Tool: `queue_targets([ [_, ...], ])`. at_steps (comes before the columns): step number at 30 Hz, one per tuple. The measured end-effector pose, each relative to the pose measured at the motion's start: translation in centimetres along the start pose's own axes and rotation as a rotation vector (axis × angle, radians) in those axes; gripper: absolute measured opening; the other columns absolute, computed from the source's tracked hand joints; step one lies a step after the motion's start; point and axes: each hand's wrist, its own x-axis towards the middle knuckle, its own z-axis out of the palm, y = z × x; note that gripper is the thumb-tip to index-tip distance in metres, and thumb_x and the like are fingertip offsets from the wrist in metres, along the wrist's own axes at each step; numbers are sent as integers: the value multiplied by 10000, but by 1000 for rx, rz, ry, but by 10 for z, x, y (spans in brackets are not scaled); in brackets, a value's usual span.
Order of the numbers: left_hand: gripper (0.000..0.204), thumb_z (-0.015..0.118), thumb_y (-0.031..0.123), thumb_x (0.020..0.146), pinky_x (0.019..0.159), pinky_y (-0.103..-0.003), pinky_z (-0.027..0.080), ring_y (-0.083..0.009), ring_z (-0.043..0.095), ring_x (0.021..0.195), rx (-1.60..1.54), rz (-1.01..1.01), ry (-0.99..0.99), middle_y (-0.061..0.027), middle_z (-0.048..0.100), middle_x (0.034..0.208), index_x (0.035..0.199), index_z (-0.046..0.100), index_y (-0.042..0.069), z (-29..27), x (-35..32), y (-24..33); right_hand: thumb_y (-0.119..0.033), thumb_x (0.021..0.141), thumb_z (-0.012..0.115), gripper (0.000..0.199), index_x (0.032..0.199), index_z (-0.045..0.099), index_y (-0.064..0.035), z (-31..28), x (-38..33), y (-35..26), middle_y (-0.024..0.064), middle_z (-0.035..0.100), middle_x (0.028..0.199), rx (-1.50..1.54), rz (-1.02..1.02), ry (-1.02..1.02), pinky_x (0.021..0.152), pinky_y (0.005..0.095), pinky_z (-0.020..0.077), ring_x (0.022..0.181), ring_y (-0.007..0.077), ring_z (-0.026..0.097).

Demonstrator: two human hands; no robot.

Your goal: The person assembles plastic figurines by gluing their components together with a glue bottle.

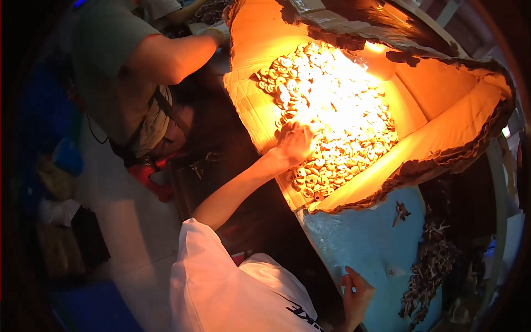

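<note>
A bright light falls on a heap of small round pieces with holes in the middle [337, 160] inside a torn cardboard box [459, 119]. My left hand [296, 144] reaches over the box's near-left side and touches the heap. Its fingertips are lost in glare and among the pieces, so its grip cannot be made out. Lower down, my right hand [358, 293] is over a light-blue work surface [359, 232], fingers curled toward the thumb; anything between them is too small to name. Right of it lies a pile of small dark, thin pieces [426, 271].
A small dark cluster [401, 213] lies on the blue surface below the box. At the upper left another person [127, 72] sits with an arm stretched forward, near a red stool [149, 180]. Bags and a black container [88, 235] stand on the floor at left.
</note>
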Motion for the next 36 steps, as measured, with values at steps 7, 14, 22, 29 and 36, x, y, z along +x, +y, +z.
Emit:
queue_targets([
  [7,125,480,119,758,588,-449,451,-322,563,693,260,-38,-217,-166,574,701,752,600,85,14,19,12,-7,773,590,200,965,645,-1,3,-7,10,152,649,735,-50,-59,-16,572,310,481,606,225,630],
  [14,133,559,-40,710,621,-401,448,-337,557,688,-86,83,96,-177,558,759,827,515,6,-9,6,11,-33,754,631,173,926,646,-23,3,-8,16,160,583,650,-32,-77,47,497,384,436,546,310,559],
  [22,191,553,200,790,631,-428,469,-341,576,735,145,-84,-312,-188,592,826,914,602,64,12,15,9,0,744,623,187,929,648,-6,3,-11,21,153,617,680,-12,-80,35,540,334,450,579,274,595],
  [29,151,471,118,824,629,-459,407,-392,494,695,76,2,-118,-233,528,740,767,526,-10,33,7,-7,-18,749,633,157,904,652,-27,2,-12,15,159,564,628,-16,-90,77,497,381,429,541,311,547],
  [36,159,542,177,746,582,-434,472,-354,576,666,482,281,-52,-212,581,737,756,596,28,69,6,-58,13,742,611,195,933,649,-1,6,-5,9,151,625,692,-34,-84,16,559,321,460,599,260,608],
])
